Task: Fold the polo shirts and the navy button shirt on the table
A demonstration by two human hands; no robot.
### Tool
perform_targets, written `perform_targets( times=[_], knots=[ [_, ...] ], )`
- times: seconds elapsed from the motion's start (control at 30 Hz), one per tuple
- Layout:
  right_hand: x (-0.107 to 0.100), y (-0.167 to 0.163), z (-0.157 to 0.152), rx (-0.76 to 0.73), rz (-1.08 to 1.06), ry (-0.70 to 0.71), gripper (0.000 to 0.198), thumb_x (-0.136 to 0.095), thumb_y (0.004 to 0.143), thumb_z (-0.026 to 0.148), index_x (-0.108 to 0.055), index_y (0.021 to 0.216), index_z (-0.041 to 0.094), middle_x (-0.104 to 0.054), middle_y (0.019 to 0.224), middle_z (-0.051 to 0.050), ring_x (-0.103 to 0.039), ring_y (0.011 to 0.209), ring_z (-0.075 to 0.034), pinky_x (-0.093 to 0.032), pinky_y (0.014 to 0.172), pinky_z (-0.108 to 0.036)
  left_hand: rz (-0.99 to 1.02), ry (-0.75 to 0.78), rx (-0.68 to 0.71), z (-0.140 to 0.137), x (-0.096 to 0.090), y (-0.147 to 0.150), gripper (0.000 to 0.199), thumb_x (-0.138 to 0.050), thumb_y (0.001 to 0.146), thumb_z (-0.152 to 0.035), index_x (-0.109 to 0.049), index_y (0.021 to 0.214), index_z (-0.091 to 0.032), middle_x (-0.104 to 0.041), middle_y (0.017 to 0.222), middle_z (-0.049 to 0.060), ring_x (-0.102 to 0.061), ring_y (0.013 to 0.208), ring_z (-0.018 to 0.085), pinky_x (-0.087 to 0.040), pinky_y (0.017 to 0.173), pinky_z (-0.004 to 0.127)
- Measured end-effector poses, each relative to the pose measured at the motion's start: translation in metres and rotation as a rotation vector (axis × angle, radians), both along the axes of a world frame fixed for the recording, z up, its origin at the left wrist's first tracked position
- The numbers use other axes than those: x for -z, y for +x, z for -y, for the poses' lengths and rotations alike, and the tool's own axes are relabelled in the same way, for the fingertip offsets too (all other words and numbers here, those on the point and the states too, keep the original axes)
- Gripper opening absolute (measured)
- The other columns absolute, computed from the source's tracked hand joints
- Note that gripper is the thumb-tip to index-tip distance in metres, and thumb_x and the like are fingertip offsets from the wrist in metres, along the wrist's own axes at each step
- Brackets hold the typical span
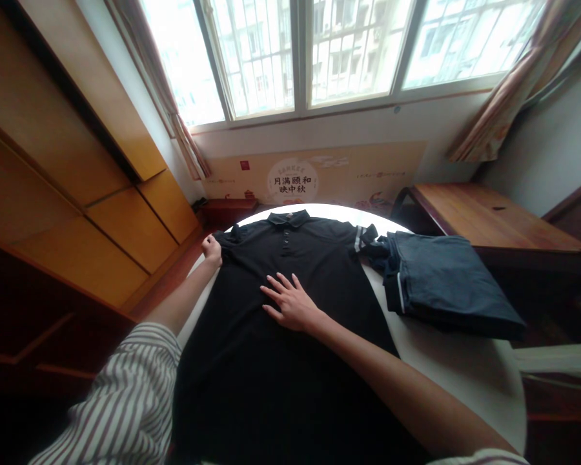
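A black polo shirt lies spread out, front up, on a round white table, its collar at the far side. My left hand is closed on the edge of the shirt by its left sleeve. Flat on the middle of the chest rests my right hand, fingers spread and holding nothing. The right sleeve has white stripes at its cuff and lies partly crumpled. Beside that sleeve sits a stack of folded dark clothes, overhanging the table's right side.
A wooden desk stands at the back right, near a curtain. Wooden cabinets line the left. Behind the table, a printed banner hangs beneath a wide barred window.
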State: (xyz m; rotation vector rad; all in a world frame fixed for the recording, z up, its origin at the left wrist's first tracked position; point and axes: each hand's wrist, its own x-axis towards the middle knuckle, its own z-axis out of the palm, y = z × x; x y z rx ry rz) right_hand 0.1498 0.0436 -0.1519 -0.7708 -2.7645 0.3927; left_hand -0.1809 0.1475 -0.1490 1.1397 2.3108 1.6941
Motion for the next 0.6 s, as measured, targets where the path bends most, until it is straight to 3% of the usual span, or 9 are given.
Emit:
perform_targets(
  times=[0.07, 0.1, 0.17, 0.23, 0.3, 0.43, 0.6],
  knots=[
    [0.0, 0.0, 0.0, 0.0, 0.0, 0.007, 0.06, -0.036, 0.099, 0.057, -0.042, 0.15, 0.026, -0.029, 0.161, -0.008, -0.021, 0.149, -0.033, -0.012, 0.118, -0.061, -0.091, 0.073, 0.023, 0.006, -0.005, 0.01, 0.047, -0.024, 0.106, -0.034, -0.059, 0.127, -0.01, -0.061, 0.131, 0.017, -0.054, 0.128, 0.024, -0.044, 0.107, 0.036],
    [0.0, 0.0, 0.0, 0.001, -0.002, 0.014, 0.06, -0.037, 0.099, 0.057, -0.042, 0.15, 0.026, -0.029, 0.161, -0.008, -0.021, 0.149, -0.033, -0.012, 0.118, -0.061, -0.185, 0.085, 0.111, 0.011, -0.006, 0.016, 0.047, -0.026, 0.105, -0.036, -0.058, 0.129, -0.012, -0.059, 0.136, 0.016, -0.05, 0.133, 0.023, -0.04, 0.111, 0.035],
    [0.001, 0.0, 0.0, 0.004, -0.005, 0.028, 0.06, -0.037, 0.099, 0.056, -0.043, 0.15, 0.025, -0.031, 0.161, -0.009, -0.022, 0.149, -0.033, -0.012, 0.118, -0.061, -0.45, 0.007, 0.456, 0.021, -0.008, 0.028, 0.046, -0.036, 0.102, -0.043, -0.059, 0.132, -0.016, -0.057, 0.141, 0.012, -0.047, 0.137, 0.023, -0.035, 0.116, 0.038],
    [0.001, 0.0, 0.0, 0.007, -0.009, 0.039, 0.06, -0.038, 0.099, 0.056, -0.043, 0.15, 0.025, -0.032, 0.16, -0.009, -0.023, 0.149, -0.033, -0.013, 0.118, -0.061, -0.679, -0.18, 0.808, 0.031, -0.005, 0.04, 0.049, -0.043, 0.098, -0.051, -0.061, 0.131, -0.02, -0.058, 0.141, 0.01, -0.048, 0.137, 0.026, -0.032, 0.118, 0.045],
    [0.001, 0.0, 0.001, 0.009, -0.013, 0.041, 0.059, -0.037, 0.099, 0.057, -0.044, 0.149, 0.025, -0.032, 0.16, -0.009, -0.023, 0.148, -0.034, -0.013, 0.118, -0.061, -0.728, -0.322, 0.936, 0.035, 0.0, 0.048, 0.048, -0.04, 0.098, -0.052, -0.064, 0.127, -0.021, -0.061, 0.138, 0.008, -0.05, 0.135, 0.026, -0.031, 0.118, 0.047],
    [0.0, 0.0, 0.001, 0.008, -0.01, 0.025, 0.06, -0.035, 0.1, 0.057, -0.043, 0.15, 0.026, -0.031, 0.161, -0.009, -0.021, 0.149, -0.033, -0.012, 0.118, -0.061, -0.591, -0.368, 0.725, 0.02, 0.006, 0.053, 0.045, -0.034, 0.1, -0.038, -0.066, 0.123, -0.016, -0.063, 0.135, 0.01, -0.054, 0.131, 0.022, -0.037, 0.115, 0.037],
    [-0.002, 0.0, 0.001, 0.005, -0.002, 0.011, 0.06, -0.036, 0.1, 0.057, -0.042, 0.15, 0.025, -0.029, 0.161, -0.009, -0.02, 0.149, -0.033, -0.012, 0.118, -0.062, -0.501, -0.437, 0.453, -0.027, -0.005, 0.045, 0.036, -0.057, 0.091, -0.03, -0.067, 0.117, -0.008, -0.066, 0.127, 0.019, -0.058, 0.126, 0.028, -0.042, 0.11, 0.037]
  ],
)
